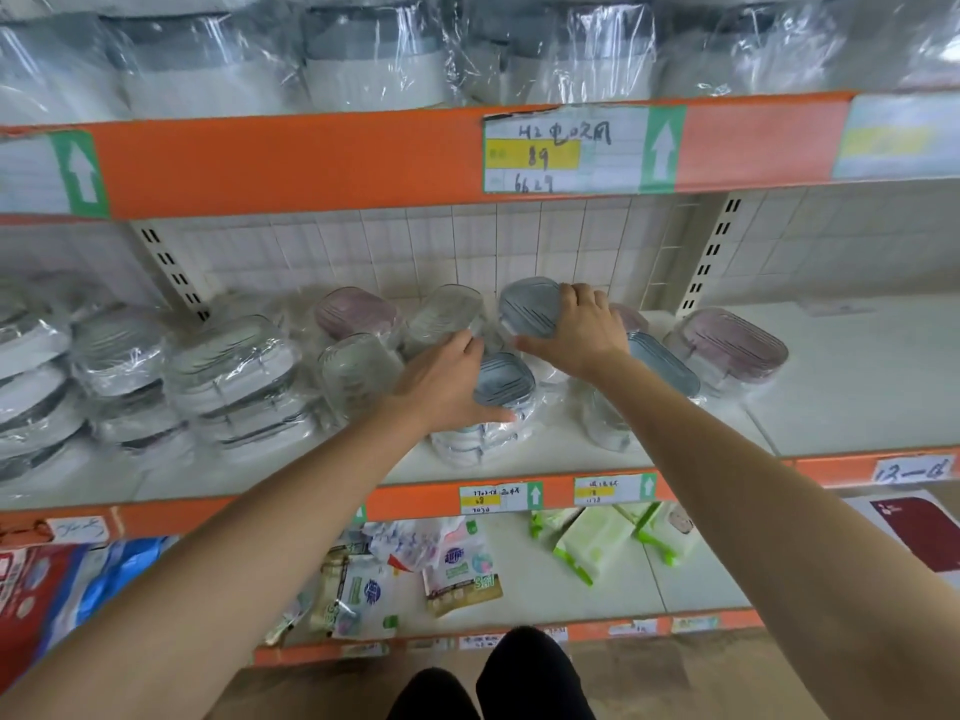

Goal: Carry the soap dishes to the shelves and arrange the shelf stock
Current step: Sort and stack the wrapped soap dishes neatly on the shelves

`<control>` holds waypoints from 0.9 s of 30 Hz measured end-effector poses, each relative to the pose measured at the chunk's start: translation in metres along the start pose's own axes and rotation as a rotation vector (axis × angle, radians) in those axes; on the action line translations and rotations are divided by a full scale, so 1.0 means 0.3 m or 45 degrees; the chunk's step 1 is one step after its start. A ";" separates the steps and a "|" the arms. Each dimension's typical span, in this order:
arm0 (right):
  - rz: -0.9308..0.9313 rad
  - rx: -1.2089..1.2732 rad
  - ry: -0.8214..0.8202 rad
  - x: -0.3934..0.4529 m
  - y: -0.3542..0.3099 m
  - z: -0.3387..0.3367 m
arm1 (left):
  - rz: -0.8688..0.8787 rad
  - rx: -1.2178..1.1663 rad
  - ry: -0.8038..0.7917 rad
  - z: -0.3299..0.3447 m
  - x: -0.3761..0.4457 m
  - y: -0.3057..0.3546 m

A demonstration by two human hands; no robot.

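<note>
Room: a shop aisle with metal shelving against a white tiled wall [467, 241]; slotted cream uprights [711, 252] stand at the back.
Middle shelf: a flat, pale board [857, 387] with an orange front rail [415, 498] carrying small price labels [498, 498]; its right part is bare.
Top shelf: an orange rail [311, 158] with a handwritten label [561, 150] and green arrow stickers; above it stand rounded white and grey goods [374, 59] in glossy clear wrap.
Bottom shelf: soft printed packets [457, 569] and green-and-white packs [597, 543] lie loose.
Soap dishes: oval, ridged plastic dishes in crinkled clear film, in the middle of the middle shelf; pink ones [727, 345], clear ones [358, 371], blue-grey ones.
Stacks at left: wrapped white and grey dishes [228, 376] piled in several layers.
Left hand [447, 376]: fingers curled over the edge of a clear dish [447, 311], the thumb along a stack topped by a blue-grey dish [504, 381]; it seems to grip the clear dish, though the fingertips are hidden.
Right hand [576, 335]: holds a blue-grey dish [530, 304] tilted up on its edge, fingers over its far rim and thumb on the near rim.
Person: bare forearms reach in; dark trousers [498, 683] show below.
</note>
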State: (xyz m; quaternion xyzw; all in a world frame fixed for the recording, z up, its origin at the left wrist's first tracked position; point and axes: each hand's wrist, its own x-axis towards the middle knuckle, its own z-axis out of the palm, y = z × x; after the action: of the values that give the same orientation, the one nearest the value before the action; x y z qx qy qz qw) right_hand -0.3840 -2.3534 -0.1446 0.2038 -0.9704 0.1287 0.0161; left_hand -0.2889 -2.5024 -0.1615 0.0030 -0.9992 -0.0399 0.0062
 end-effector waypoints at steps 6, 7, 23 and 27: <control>-0.187 -0.116 0.064 -0.093 -0.040 -0.033 | 0.118 0.035 0.074 -0.037 -0.065 0.036; -0.207 -0.129 0.026 -0.111 -0.047 -0.040 | 0.123 0.052 0.034 -0.040 -0.078 0.041; -0.309 -0.247 -0.596 -0.394 -0.159 -0.293 | 0.149 0.006 -0.552 -0.301 -0.324 0.022; -0.337 -0.241 -0.673 -0.480 -0.216 -0.395 | 0.183 -0.035 -0.640 -0.426 -0.378 0.036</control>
State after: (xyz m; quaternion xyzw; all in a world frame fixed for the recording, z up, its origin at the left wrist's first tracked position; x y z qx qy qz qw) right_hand -0.2287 -2.3240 -0.0263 0.3523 -0.9137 -0.0231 -0.2012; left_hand -0.1739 -2.5010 -0.0346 -0.0782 -0.9663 -0.0526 -0.2395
